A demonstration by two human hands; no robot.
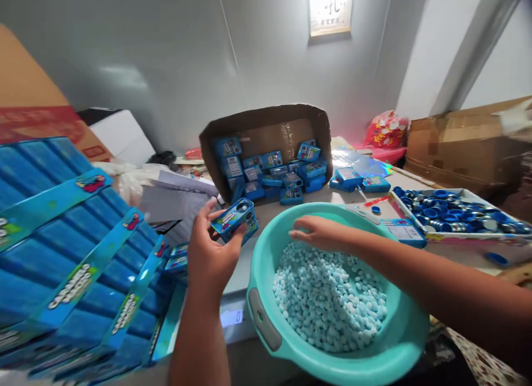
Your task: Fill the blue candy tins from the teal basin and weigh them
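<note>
My left hand (216, 250) is closed round a small blue candy box (235, 219), tilted, with a round hole in its top face. Just to its right is a turquoise basin (260, 253) full of pale blue and white candies (328, 297). Over the far part of the basin hovers my right hand (318, 232), its fingers curled together; what is inside them, if anything, is hidden. Behind the basin lies an open cardboard carton (266, 132) on its side, with several similar boxes (291, 194) in it.
At left, large blue printed display boxes (75, 253) stand stacked. A scale display (233, 318) shows beside the basin. To the right are a tray of blue caps (453, 211), a loose cap (376, 210), more candy boxes (349, 177) and a big cardboard box (461, 150).
</note>
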